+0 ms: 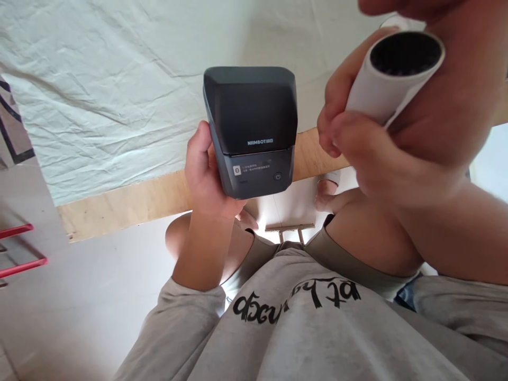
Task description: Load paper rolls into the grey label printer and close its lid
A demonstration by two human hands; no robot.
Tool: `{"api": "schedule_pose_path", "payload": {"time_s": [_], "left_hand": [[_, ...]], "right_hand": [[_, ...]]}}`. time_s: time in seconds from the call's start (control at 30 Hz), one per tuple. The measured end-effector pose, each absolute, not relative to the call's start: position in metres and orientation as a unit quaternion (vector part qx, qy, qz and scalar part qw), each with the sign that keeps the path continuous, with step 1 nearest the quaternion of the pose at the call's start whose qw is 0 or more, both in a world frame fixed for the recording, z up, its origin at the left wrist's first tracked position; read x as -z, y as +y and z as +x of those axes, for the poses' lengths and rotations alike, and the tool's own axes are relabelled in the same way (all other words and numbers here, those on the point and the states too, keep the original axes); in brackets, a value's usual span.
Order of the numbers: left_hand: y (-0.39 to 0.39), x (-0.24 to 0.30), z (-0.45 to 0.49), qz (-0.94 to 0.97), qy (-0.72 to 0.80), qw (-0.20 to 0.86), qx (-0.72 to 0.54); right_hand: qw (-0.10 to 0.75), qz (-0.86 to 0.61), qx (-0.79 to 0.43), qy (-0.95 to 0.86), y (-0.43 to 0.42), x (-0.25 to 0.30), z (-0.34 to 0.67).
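A dark grey NIIMBOT label printer rests in my left hand, its lid side up and its power button near me. My left thumb lies along the printer's left side; the other fingers are hidden beneath it. On the right, my right hand is closed round a white roll with a dark, round end. The roll is tilted and apart from the printer. More skin, close to the camera, fills the upper right; I cannot tell whose it is.
A table with a wrinkled pale cloth and a bare wooden edge lies in front of me. Red bars stand at the far left. My knees and grey shirt are below.
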State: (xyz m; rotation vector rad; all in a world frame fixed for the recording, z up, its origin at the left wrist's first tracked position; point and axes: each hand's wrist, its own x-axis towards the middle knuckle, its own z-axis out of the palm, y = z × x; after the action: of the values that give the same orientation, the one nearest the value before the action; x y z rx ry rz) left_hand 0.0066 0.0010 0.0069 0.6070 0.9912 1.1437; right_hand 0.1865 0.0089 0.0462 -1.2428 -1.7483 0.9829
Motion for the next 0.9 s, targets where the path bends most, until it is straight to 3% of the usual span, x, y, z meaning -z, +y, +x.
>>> {"api": "schedule_pose_path", "payload": {"time_s": [0.1,0.3,0.67,0.9], "left_hand": [[0.001,-0.007,0.007,0.272,0.433,0.673,-0.535],[0.001,-0.008,0.007,0.267,0.427,0.683,-0.529],[0.002,-0.003,0.011,0.268,0.414,0.688,-0.532],[0.003,-0.005,0.01,0.285,0.391,0.69,-0.538]], "right_hand": [[0.444,-0.425,-0.264,-0.743,0.01,-0.044,0.187],[0.379,-0.373,-0.23,-0.815,0.012,-0.04,0.184],[0.355,-0.318,-0.099,-0.874,0.003,-0.028,0.182],[0.435,-0.33,-0.108,-0.831,0.004,-0.032,0.179]]}}
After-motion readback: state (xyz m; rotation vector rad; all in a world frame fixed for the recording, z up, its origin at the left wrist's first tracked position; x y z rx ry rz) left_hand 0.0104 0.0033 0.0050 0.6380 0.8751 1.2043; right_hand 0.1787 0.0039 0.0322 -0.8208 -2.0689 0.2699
